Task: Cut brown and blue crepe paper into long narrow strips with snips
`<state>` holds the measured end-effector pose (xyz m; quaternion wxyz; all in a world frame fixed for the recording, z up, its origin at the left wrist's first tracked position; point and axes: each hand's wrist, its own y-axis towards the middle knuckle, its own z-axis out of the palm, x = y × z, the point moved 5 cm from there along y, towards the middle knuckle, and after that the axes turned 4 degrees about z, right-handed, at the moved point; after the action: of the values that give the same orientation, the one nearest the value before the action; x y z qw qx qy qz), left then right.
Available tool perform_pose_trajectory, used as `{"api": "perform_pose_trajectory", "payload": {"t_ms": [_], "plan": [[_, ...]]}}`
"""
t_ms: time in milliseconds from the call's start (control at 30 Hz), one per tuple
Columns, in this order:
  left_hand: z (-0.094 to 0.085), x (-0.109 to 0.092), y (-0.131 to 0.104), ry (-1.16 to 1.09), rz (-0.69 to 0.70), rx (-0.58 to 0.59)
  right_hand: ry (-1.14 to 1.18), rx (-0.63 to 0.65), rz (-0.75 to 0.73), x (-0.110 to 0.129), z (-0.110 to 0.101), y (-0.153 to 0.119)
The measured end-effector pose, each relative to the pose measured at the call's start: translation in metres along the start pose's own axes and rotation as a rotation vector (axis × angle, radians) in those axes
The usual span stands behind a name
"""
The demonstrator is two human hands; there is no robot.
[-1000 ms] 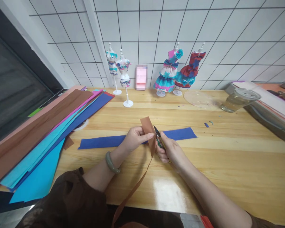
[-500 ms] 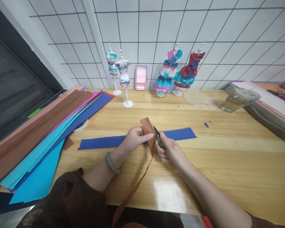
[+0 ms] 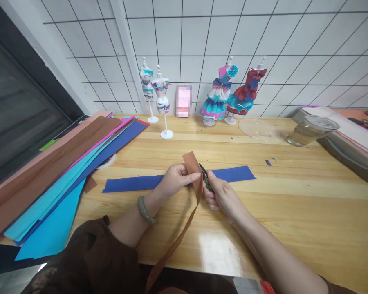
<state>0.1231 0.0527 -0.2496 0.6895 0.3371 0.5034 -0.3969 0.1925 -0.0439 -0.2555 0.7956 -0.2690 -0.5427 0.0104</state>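
Between the fingers and thumb of my left hand (image 3: 178, 179) is a brown paper strip (image 3: 191, 162), its upper end standing up and its narrow tail hanging past the table's front edge. My right hand (image 3: 217, 190) is closed around small dark snips (image 3: 204, 171) with a green handle, their tips right beside the strip's edge. Whether the blades touch the paper is too small to tell. Beneath both hands a blue paper strip (image 3: 135, 183) lies flat across the table, its middle hidden.
Stacked coloured paper (image 3: 58, 163) covers the left side. Bare dress forms (image 3: 162, 100), a phone (image 3: 184, 101) and dressed forms (image 3: 216, 100) stand at the back. A lidded cup (image 3: 309, 130) is at the right, with blue scraps (image 3: 268, 162) nearer the middle.
The snips' blades look closer together than before. Both hands keep nearly the same place, and the whole view has shifted slightly.
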Motion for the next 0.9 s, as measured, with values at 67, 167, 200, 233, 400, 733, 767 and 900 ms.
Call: {"api": "perform_pose_trajectory", "payload": {"t_ms": [67, 167, 200, 233, 400, 733, 767, 900], "plan": [[0.001, -0.003, 0.000, -0.002, 0.025, 0.003, -0.004, -0.005, -0.014, 0.001, 0.000, -0.001], [-0.001, -0.007, 0.001, -0.026, 0.061, -0.054, -0.021, -0.005, -0.019, 0.000, 0.001, -0.001], [-0.003, -0.008, 0.002, -0.032, 0.069, -0.088, -0.026, -0.006, -0.015, 0.000, 0.001, 0.000], [-0.005, -0.008, 0.002, -0.034, 0.076, -0.122, -0.031, -0.007, -0.008, -0.001, 0.001, 0.000], [-0.014, -0.002, 0.005, -0.027, 0.069, -0.187, -0.050, -0.006, 0.025, -0.004, 0.002, 0.001], [-0.011, 0.003, 0.004, -0.081, 0.019, -0.159, 0.030, 0.002, 0.052, -0.003, 0.006, 0.001], [-0.010, 0.003, 0.004, -0.092, 0.015, -0.155, 0.033, 0.001, 0.055, -0.003, 0.005, 0.002], [-0.006, 0.001, 0.002, -0.094, 0.010, -0.129, 0.042, 0.006, 0.050, -0.004, 0.004, 0.002]]}}
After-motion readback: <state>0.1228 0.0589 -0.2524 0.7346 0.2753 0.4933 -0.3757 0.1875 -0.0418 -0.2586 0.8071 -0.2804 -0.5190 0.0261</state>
